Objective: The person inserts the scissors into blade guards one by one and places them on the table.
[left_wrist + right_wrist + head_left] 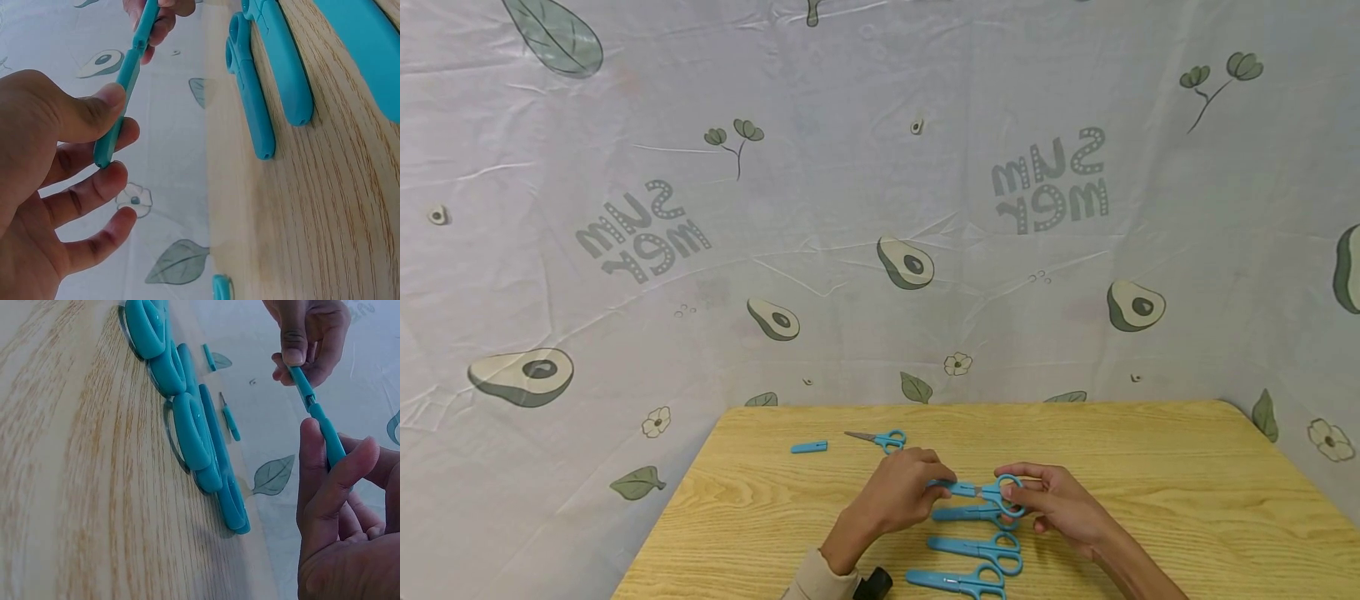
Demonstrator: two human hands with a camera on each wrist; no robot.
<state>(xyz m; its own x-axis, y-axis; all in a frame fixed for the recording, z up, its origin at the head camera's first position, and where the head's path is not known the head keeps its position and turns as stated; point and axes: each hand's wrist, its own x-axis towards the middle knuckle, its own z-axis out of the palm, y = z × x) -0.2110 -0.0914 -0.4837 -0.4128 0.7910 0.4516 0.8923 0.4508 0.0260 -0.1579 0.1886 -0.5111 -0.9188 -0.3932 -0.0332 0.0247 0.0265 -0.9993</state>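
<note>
Above the table, my left hand (895,492) pinches a blue blade cover (127,78) between thumb and fingers. By the finger loops, my right hand (1063,504) holds a pair of blue scissors (989,493). Their blades are mostly inside the cover, with a small gap between cover and handle. Below the hands, three covered scissors lie in a row: the nearest to them (962,514), a middle pair (962,547) and a front pair (943,578). In the right wrist view both hands meet along one line, the cover beyond the scissors handle (327,430).
Farther back on the wooden table (745,500) lie a bare-bladed pair of scissors (880,438) and a loose blue cover (808,447). A printed cloth (850,208) hangs behind the table. A black device (874,583) sits at my left wrist.
</note>
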